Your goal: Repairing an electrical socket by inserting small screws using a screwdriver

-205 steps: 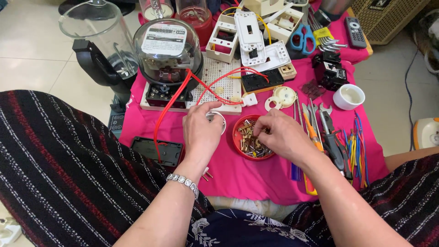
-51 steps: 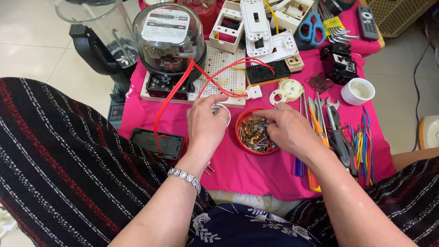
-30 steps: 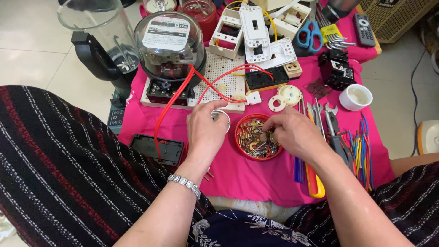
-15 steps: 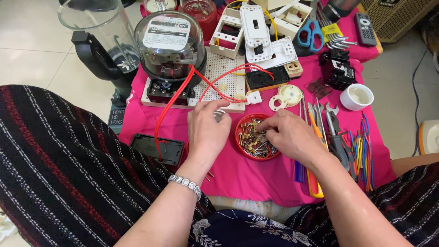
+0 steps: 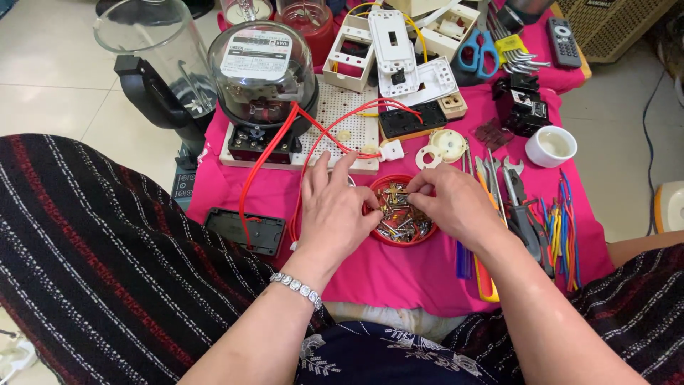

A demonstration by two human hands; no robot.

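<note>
Hands meet over the red dish [image 5: 385,235] of screws: right hand [image 5: 456,207] pinches a small screw [image 5: 400,194], seemingly lying crosswise, tip toward the left hand [image 5: 336,214], which rests flat, fingers spread, on the rim. Tools [image 5: 520,214] lie right of the right hand.

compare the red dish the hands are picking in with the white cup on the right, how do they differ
The red dish is shallow and wide; the white cup is deeper and narrower. The red dish is full of small screws and metal bits; the white cup looks empty. The left hand touches the red dish's rim and the right hand picks over it, while the white cup stands untouched. Both are round, open-topped and sit on the pink cloth.
</note>
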